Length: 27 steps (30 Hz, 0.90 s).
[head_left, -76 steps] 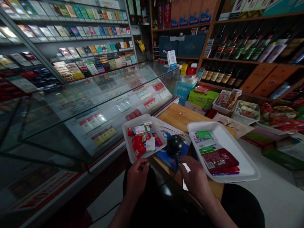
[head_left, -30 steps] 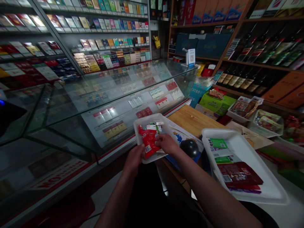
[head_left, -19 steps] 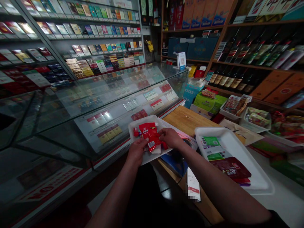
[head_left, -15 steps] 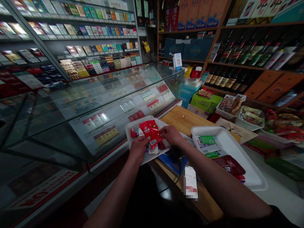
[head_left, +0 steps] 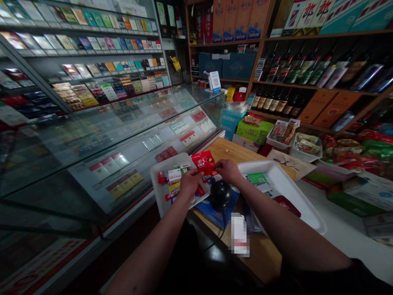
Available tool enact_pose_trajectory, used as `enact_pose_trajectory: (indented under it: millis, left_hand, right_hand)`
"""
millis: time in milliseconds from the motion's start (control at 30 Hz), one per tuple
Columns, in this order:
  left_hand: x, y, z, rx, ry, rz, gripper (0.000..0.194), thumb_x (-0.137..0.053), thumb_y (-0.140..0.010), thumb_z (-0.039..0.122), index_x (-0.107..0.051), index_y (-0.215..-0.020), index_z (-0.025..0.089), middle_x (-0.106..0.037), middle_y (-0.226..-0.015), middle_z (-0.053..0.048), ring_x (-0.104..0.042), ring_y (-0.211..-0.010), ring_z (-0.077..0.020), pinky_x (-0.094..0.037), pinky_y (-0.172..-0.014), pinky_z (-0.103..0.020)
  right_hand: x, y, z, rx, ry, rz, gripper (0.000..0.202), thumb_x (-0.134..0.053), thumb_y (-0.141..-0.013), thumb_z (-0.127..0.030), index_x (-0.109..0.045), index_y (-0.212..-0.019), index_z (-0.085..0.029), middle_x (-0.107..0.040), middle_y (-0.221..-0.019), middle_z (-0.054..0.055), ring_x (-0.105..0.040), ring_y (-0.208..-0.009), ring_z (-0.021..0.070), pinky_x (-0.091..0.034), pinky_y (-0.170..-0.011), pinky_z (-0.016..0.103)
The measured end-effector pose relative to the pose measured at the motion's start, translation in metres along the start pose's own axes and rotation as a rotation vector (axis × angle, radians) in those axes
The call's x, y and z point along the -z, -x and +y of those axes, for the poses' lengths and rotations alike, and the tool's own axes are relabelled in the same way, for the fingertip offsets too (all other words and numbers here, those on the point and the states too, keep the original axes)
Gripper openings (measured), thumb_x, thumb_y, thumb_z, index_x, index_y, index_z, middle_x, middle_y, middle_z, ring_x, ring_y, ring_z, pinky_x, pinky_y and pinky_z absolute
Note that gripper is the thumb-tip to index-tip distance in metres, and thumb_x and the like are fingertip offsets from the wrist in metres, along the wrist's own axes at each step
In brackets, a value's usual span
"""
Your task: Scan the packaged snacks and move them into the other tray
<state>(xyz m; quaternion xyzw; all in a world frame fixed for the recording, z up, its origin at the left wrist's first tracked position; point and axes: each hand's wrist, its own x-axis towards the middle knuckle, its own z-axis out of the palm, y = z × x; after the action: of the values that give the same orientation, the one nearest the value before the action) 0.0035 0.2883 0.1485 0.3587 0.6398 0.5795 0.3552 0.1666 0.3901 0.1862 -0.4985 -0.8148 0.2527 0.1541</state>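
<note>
Between my two hands is a red packet (head_left: 204, 162), held over the right edge of a small white tray (head_left: 156, 192). My left hand (head_left: 190, 182) pinches its lower left part. Its right side is gripped by the fingers of my right hand (head_left: 227, 170). In the small tray lie a white box (head_left: 175, 175) and several colourful small packs. A black rounded device (head_left: 220, 194) with a cable stands just below my right hand, over a blue flat item (head_left: 201, 207).
A larger white tray (head_left: 302, 190) with green and dark red packets lies under my right forearm. A phone (head_left: 240, 234) is on the wooden table (head_left: 222, 147). The glass display counter (head_left: 129, 135) runs along the left; bottle shelves stand behind.
The red packet and both hands have shifted right relative to the small tray, uncovering its contents and the black device. The camera view has turned slightly right.
</note>
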Motion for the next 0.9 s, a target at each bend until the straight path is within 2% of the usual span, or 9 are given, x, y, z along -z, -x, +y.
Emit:
enact_pose_trajectory:
  millis: [200, 400, 600, 733, 900]
  left_hand:
    - [-0.018, -0.013, -0.011, -0.059, -0.132, -0.012, 0.022, -0.072, -0.070, 0.038, -0.076, -0.074, 0.017, -0.072, -0.071, -0.003, -0.059, -0.063, -0.0164, -0.039, -0.061, -0.027]
    - [-0.029, -0.016, -0.021, -0.063, -0.208, -0.010, 0.018, -0.071, -0.070, 0.035, -0.077, -0.075, 0.018, -0.071, -0.070, -0.002, -0.060, -0.065, -0.0172, -0.040, -0.063, -0.027]
    - [-0.033, -0.020, -0.026, -0.089, -0.274, -0.040, 0.020, -0.069, -0.075, 0.038, -0.077, -0.074, 0.019, -0.071, -0.070, -0.002, -0.059, -0.064, -0.0163, -0.038, -0.062, -0.027]
    - [-0.034, -0.022, -0.029, -0.084, -0.261, -0.013, 0.022, -0.069, -0.076, 0.039, -0.076, -0.072, 0.018, -0.071, -0.069, -0.002, -0.058, -0.062, -0.0153, -0.037, -0.060, -0.026]
    - [-0.036, -0.028, -0.035, -0.040, -0.254, 0.046, 0.019, -0.068, -0.076, 0.032, -0.078, -0.082, 0.017, -0.073, -0.071, -0.003, -0.062, -0.065, -0.0163, -0.042, -0.062, -0.025]
  right_hand:
    - [0.003, -0.001, 0.024, -0.015, 0.013, 0.018, 0.015, -0.065, -0.086, -0.017, -0.077, -0.094, -0.021, -0.077, -0.094, 0.002, -0.067, -0.088, 0.0150, -0.044, -0.078, 0.023]
    - [0.003, 0.005, 0.038, -0.040, 0.015, 0.035, 0.021, -0.062, -0.085, -0.014, -0.078, -0.097, -0.020, -0.077, -0.098, 0.004, -0.067, -0.090, 0.0163, -0.044, -0.078, 0.023]
    - [0.002, 0.008, 0.044, -0.028, -0.005, 0.040, 0.017, -0.063, -0.086, -0.015, -0.076, -0.095, -0.018, -0.077, -0.095, 0.004, -0.066, -0.088, 0.0157, -0.043, -0.079, 0.024]
    - [-0.001, 0.005, 0.047, -0.046, -0.037, 0.051, 0.017, -0.062, -0.085, -0.013, -0.076, -0.096, -0.017, -0.076, -0.095, 0.005, -0.065, -0.087, 0.0158, -0.042, -0.076, 0.024]
    - [-0.005, 0.001, 0.049, -0.068, -0.058, 0.079, 0.020, -0.060, -0.086, -0.011, -0.074, -0.098, -0.017, -0.076, -0.095, 0.005, -0.065, -0.087, 0.0155, -0.041, -0.074, 0.023]
